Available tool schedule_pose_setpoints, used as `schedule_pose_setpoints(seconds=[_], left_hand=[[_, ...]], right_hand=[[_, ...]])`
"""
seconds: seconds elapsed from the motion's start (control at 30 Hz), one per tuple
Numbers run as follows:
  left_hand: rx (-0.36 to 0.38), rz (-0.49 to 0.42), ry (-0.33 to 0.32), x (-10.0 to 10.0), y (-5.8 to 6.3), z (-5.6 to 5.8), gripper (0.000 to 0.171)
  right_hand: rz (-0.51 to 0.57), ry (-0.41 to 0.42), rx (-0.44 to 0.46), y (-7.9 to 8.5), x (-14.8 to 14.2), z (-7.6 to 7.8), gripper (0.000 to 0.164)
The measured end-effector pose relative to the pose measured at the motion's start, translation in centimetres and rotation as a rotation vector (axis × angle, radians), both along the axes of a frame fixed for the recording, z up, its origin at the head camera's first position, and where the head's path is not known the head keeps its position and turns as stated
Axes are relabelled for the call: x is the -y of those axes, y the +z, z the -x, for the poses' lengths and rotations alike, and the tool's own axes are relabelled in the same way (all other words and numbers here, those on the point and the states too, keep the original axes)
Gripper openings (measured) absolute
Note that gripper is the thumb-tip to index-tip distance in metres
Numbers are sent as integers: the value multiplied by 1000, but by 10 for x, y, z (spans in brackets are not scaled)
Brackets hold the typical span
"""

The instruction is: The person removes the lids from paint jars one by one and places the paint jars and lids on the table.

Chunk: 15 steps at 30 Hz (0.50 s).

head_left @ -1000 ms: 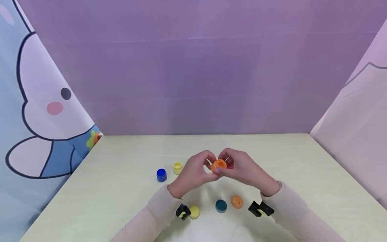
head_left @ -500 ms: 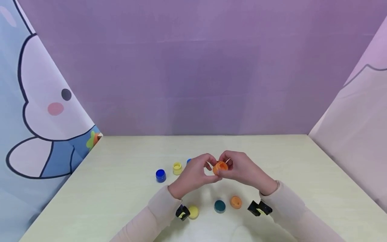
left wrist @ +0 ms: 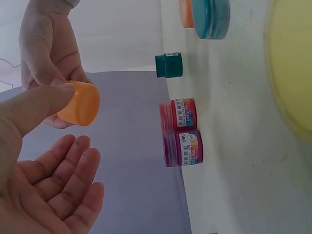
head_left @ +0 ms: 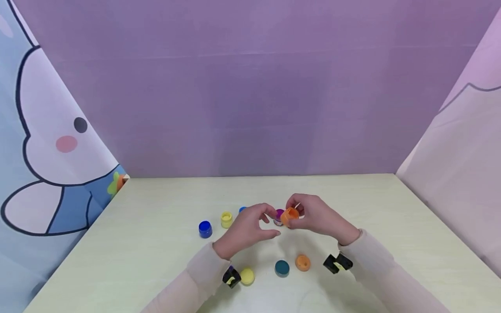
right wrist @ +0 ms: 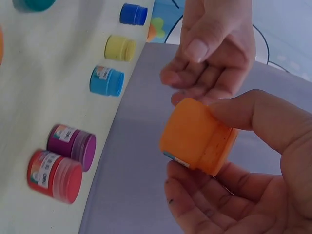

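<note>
My right hand [head_left: 318,218] grips a small orange paint jar [head_left: 289,216] between thumb and fingers, off the table. The jar's lid is off, and its mouth shows in the head view. To the jar's left is my left hand [head_left: 247,227], thumb and fingers spread apart with a gap to the jar and nothing held. An orange lid [head_left: 303,262] lies on the table below the hands. Behind the held jar stands a purple jar [head_left: 278,217], and in the right wrist view a red jar [right wrist: 54,175] stands beside it.
A dark blue jar [head_left: 205,229], an open yellow jar [head_left: 226,220] and a partly hidden light blue jar [right wrist: 106,81] stand at the left. A teal lid [head_left: 282,268] and a yellow lid [head_left: 247,276] lie nearer. A green jar [left wrist: 168,65] shows in the left wrist view.
My left hand has let go of the orange jar and its fingers have spread. The right hand has drawn the jar slightly rightward, bringing the purple jar into sight.
</note>
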<state>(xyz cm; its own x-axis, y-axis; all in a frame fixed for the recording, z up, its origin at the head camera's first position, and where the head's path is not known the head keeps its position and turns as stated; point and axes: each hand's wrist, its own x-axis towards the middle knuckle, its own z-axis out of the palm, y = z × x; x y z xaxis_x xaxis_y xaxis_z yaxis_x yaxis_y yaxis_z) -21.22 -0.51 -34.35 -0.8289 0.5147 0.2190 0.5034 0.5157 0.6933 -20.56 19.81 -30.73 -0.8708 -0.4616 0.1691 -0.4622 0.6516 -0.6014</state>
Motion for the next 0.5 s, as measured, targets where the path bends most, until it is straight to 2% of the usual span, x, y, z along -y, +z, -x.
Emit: schedule_pose_setpoints(seconds=[0.3, 0.5], left_hand=[[-27, 38, -17, 5, -5, 1, 34], [-18, 50, -33, 6, -8, 0, 32]], right_hand=[[-58, -112, 13, -8, -16, 17, 27], [-92, -149, 18, -18, -29, 30, 27]])
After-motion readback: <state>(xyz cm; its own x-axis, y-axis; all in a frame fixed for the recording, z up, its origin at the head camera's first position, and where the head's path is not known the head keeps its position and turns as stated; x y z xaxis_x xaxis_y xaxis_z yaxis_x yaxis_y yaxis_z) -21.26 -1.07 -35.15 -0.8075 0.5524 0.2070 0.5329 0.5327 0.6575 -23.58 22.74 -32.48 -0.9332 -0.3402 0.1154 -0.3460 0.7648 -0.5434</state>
